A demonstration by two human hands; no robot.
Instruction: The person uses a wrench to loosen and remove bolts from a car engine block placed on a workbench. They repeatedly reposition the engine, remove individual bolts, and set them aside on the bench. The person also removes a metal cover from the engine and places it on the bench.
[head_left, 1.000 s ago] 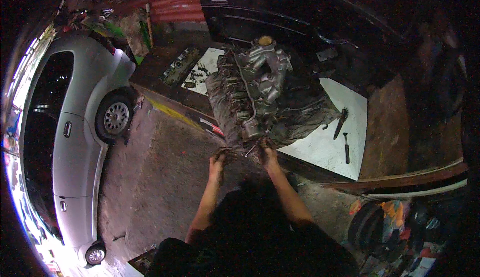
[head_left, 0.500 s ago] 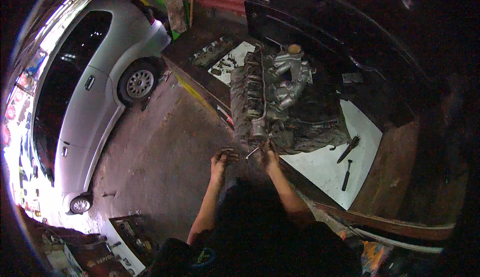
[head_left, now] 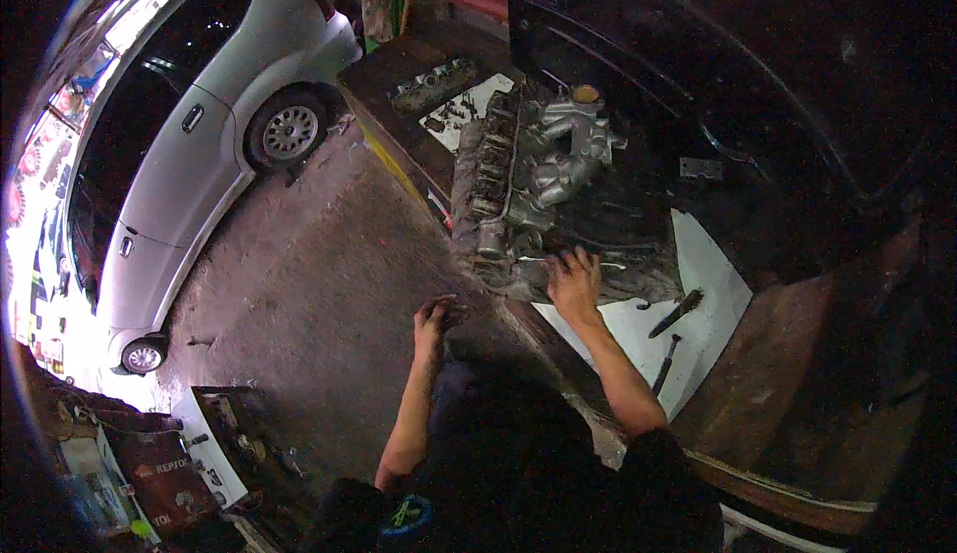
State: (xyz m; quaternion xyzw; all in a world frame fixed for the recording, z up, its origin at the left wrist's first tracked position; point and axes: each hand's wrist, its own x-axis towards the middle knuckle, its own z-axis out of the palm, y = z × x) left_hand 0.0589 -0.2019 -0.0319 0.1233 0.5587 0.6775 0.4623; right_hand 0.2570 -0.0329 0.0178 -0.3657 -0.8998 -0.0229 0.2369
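My right hand (head_left: 575,284) reaches over the dark, crumpled cloth (head_left: 638,279) on the workbench. Its fingers close on a slim, shiny wrench (head_left: 614,265), whose ends show on both sides of them. Just beyond lies a greasy engine cylinder head (head_left: 491,164), with a silver intake manifold (head_left: 573,159) along its right side. My left hand (head_left: 435,318) hovers in front of the bench edge, fingers loosely bent and apart, with nothing visible in it.
On a white board (head_left: 713,264) at the right lie a dark brush (head_left: 676,314) and a black-handled tool (head_left: 666,364). Small parts cover another white sheet (head_left: 459,119), near a metal part (head_left: 434,84). A silver car (head_left: 199,164) stands left; boxes (head_left: 169,473) sit lower left.
My right hand has moved right and forward from the bench edge onto the cloth, carrying the wrench. My left hand stays in nearly the same place. The whole view has shifted slightly.
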